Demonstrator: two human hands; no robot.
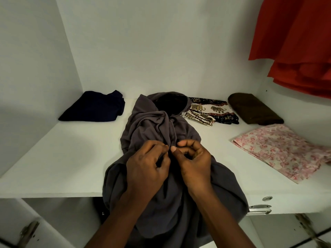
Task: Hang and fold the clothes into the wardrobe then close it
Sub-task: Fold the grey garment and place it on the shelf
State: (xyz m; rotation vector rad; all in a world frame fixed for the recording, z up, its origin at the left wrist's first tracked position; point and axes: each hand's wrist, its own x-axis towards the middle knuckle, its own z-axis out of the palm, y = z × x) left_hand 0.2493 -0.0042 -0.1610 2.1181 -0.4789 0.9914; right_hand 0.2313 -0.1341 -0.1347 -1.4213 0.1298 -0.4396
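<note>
- 2 hands are in view, the left hand (146, 169) and the right hand (194, 163), both bare.
- 2 forearms, the left forearm (114, 221) and the right forearm (220, 217), are bare along all the length that shows, from wrist to the lower edge.
- The right thumbnail (173, 149) is short and rounded.
- Creases line the knuckles of both hands.

A home wardrobe: white shelf (53, 158) holding folded clothes (93, 107).

Single view, head-worn and wide-angle. It faces forward and down into the wardrobe (143, 51), close over the shelf (53, 158). Left hand (145, 169) and right hand (195, 165) sit low centre, pinching the garment (148, 126).
</note>
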